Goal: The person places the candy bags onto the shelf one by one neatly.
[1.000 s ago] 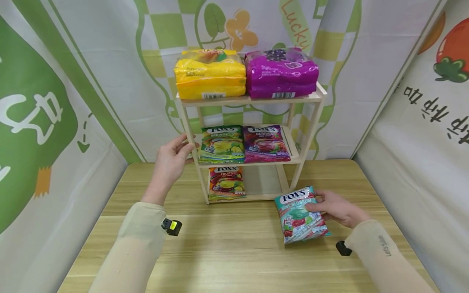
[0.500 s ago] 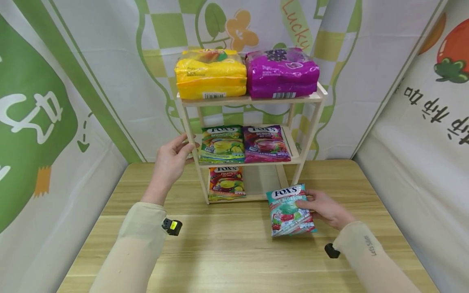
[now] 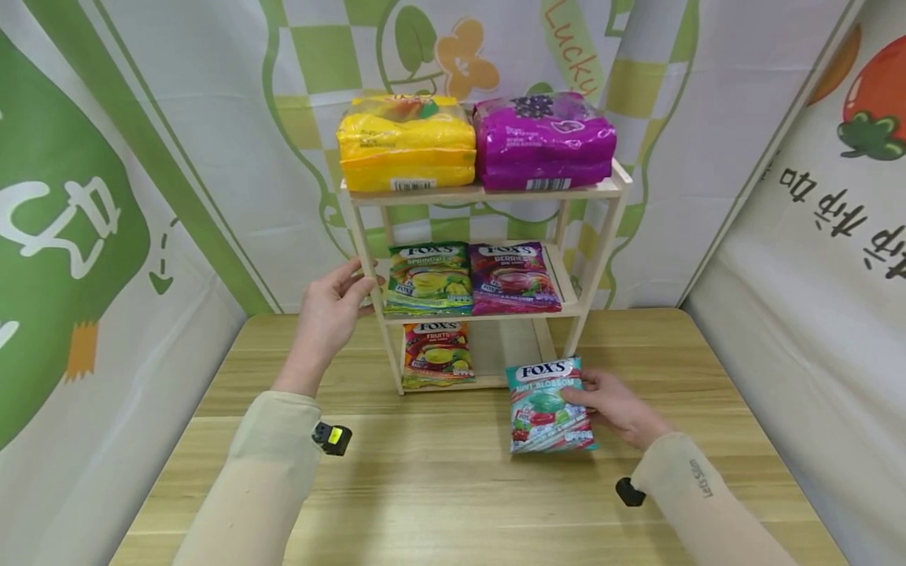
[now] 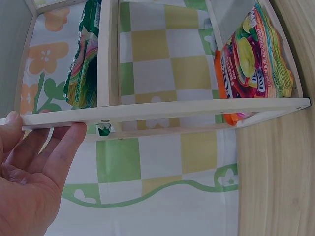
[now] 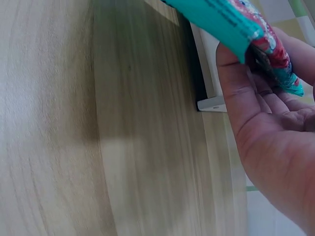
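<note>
My right hand [image 3: 614, 405] grips a teal Fox's Mint Blossom candy bag [image 3: 548, 409] by its right edge, thumb on the front. The bag is held above the table, in front of the bottom shelf's right half. On the left, my left hand [image 3: 334, 310] pinches the front left post of a wooden shelf rack [image 3: 481, 316]; the left wrist view shows thumb and fingers on either side of that post [image 4: 162, 110]. An orange-red Fox's Fruits bag [image 3: 437, 354] leans on the bottom shelf's left side. Green Spring Tea [image 3: 429, 279] and purple Berries [image 3: 515, 279] bags fill the middle shelf.
A yellow pack [image 3: 406, 149] and a purple pack [image 3: 545, 145] stand side by side on the top shelf. The rack rests on a wooden table [image 3: 439, 495]. Printed cloth walls [image 3: 198, 157] enclose the back and sides.
My right hand has carried the Mint Blossom bag leftward, closer to the rack's bottom shelf, and turned it more upright. My left hand stays on the post.
</note>
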`<state>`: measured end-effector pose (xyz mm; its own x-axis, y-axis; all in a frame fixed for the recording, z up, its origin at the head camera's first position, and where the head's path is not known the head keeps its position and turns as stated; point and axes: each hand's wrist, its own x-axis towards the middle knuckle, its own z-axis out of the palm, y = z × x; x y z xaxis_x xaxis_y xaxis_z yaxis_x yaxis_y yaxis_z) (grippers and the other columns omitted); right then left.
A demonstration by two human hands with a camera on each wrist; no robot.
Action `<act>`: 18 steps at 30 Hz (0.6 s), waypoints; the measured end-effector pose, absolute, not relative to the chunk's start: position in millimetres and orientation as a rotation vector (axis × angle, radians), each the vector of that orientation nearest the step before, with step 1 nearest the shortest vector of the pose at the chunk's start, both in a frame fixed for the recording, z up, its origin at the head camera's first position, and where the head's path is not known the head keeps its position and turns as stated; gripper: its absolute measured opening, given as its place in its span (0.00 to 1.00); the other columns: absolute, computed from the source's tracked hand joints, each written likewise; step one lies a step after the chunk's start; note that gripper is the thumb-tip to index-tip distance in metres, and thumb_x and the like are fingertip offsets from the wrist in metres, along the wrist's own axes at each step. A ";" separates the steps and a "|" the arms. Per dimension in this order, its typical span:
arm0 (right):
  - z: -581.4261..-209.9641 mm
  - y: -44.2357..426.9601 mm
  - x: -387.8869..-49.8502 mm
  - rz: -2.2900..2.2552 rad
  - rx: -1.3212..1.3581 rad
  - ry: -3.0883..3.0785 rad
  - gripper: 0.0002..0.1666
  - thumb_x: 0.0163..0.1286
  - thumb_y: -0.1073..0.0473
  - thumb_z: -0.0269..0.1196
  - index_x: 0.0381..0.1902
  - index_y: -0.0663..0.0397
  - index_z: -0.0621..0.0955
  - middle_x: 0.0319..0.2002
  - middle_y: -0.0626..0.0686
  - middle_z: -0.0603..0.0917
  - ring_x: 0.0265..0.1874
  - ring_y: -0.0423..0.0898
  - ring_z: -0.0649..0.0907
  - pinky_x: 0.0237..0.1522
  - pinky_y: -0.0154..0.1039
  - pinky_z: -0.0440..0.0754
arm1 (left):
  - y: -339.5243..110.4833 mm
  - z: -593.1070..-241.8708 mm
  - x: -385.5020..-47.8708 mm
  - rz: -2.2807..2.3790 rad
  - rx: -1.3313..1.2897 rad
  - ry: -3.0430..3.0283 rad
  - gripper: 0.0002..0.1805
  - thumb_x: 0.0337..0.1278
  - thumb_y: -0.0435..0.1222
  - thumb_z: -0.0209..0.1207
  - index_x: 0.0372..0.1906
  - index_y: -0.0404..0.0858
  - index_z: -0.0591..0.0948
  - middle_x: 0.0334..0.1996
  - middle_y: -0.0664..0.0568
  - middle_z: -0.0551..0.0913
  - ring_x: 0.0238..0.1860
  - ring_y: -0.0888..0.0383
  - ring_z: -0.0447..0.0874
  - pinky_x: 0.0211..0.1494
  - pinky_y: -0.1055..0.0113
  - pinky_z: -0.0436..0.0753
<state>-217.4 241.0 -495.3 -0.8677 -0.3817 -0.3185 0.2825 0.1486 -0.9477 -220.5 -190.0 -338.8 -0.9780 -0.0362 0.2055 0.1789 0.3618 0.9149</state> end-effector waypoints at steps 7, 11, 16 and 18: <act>-499.7 234.1 -216.3 -1.779 -0.086 1.925 0.40 0.77 0.56 0.62 0.74 0.73 0.59 0.55 0.61 0.83 0.48 0.50 0.87 0.53 0.46 0.88 | -189.7 -339.4 -220.8 -1.659 -0.134 -2.429 0.27 0.79 0.37 0.51 0.77 0.37 0.65 0.62 0.38 0.81 0.66 0.44 0.77 0.53 0.65 0.87; -503.2 228.8 -214.9 -1.777 -0.073 1.922 0.39 0.77 0.56 0.63 0.74 0.72 0.60 0.58 0.62 0.81 0.49 0.50 0.86 0.55 0.46 0.87 | -189.6 -338.7 -220.2 -1.654 -0.135 -2.432 0.27 0.79 0.37 0.51 0.77 0.37 0.65 0.62 0.38 0.81 0.67 0.44 0.77 0.53 0.64 0.87; -507.7 221.5 -213.6 -1.801 -0.095 1.896 0.38 0.77 0.55 0.61 0.72 0.74 0.61 0.56 0.61 0.82 0.49 0.49 0.86 0.55 0.45 0.87 | -189.5 -338.3 -219.8 -1.648 -0.143 -2.431 0.27 0.80 0.37 0.51 0.77 0.37 0.65 0.62 0.38 0.81 0.66 0.44 0.77 0.54 0.64 0.87; -509.6 218.3 -213.6 -1.816 -0.094 1.885 0.37 0.78 0.55 0.61 0.72 0.74 0.61 0.56 0.61 0.83 0.49 0.49 0.86 0.55 0.45 0.87 | -189.5 -338.2 -220.0 -1.648 -0.144 -2.430 0.27 0.80 0.37 0.51 0.77 0.37 0.65 0.62 0.38 0.81 0.66 0.44 0.77 0.54 0.64 0.87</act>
<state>-213.6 218.3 -509.6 -0.8639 -0.3945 -0.3131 0.2982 0.1004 -0.9492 -220.0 -189.5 -338.2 -0.9750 -0.0321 0.2201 0.1926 0.3733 0.9075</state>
